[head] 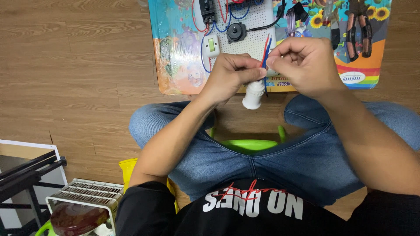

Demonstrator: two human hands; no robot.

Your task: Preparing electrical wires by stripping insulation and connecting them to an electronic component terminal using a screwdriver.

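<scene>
The white plastic lamp socket (pixel 254 94) hangs upright, long axis running twelve to six, its open end toward six, above the gap between the knees. The left hand (pixel 229 76) closes its grip round the socket's top. At three o'clock of it, the right hand (pixel 304 63) pinches the red and blue wires (pixel 265 47), which rise toward twelve over the white perforated board (pixel 258 19).

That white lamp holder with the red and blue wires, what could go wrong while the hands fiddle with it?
The lamp holder hangs over the floor, gripped only at its top by the left hand, so it might slip and drop. The right hand pinches the thin red and blue wires; a hard tug could pull them loose from the holder or from the white pegboard. Both hands crowd the pliers and switch, which could get bumped.
</scene>
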